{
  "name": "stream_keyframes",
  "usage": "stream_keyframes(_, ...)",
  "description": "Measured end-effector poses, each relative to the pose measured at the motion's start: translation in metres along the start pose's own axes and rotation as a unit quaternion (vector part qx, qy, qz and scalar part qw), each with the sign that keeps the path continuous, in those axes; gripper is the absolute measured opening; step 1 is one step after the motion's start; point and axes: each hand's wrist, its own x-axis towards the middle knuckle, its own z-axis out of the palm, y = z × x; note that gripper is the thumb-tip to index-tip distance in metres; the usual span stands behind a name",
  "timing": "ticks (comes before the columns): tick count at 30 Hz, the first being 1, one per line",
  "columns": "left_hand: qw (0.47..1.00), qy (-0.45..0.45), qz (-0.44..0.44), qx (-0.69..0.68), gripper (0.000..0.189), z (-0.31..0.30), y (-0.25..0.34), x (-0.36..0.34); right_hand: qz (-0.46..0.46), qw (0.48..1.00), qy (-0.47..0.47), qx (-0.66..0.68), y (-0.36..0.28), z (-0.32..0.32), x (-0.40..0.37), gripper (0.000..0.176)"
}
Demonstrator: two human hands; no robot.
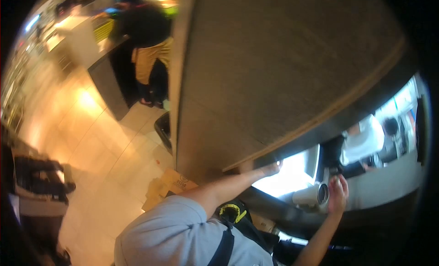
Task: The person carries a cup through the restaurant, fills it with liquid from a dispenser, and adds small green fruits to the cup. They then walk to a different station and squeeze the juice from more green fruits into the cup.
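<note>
My left hand (pixel 273 168) reaches to the near-left edge of a brightly lit white tray-like surface (pixel 292 172). Glare and shadow hide whether its fingers grip that edge. My right hand (pixel 337 195) is raised just right of a white cylindrical container (pixel 307 196) with a dark round opening. Its fingers curl together at the tips around something small and pale that I cannot make out. Between the hand and the container there seems to be a narrow gap.
A large dark panel (pixel 274 74) stands in front, above my arms. Cardboard (pixel 171 186) lies on the tiled floor at left, near a dark bin (pixel 163 129). One person (pixel 148 37) stands at a counter; another in white (pixel 363 140) is beyond the counter at right.
</note>
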Motion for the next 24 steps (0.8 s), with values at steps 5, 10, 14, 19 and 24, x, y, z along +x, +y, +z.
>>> stream_keyframes(5,1.000,0.000,-0.008,-0.007,0.029,-0.006,0.010,0.000,-0.144,0.938,-0.041,-0.313,0.031,-0.067,0.024,0.033)
stream_keyframes(10,1.000,0.003,-0.012,-0.008,0.029,-0.006,0.010,-0.001,-0.248,0.783,-0.025,-0.570,0.036,-0.099,0.037,0.021)
stream_keyframes(14,1.000,0.014,-0.017,-0.009,0.030,-0.012,0.010,0.006,-0.253,0.772,-0.048,-0.581,0.038,-0.116,0.056,0.018)
stream_keyframes(19,1.000,0.018,-0.020,-0.013,0.030,-0.011,0.010,0.007,-0.101,0.906,-0.073,-0.405,0.024,-0.096,0.050,0.021)
stream_keyframes(24,1.000,0.015,-0.021,-0.013,0.031,-0.011,0.010,0.008,-0.016,0.971,-0.077,-0.227,0.004,-0.063,0.027,0.025)
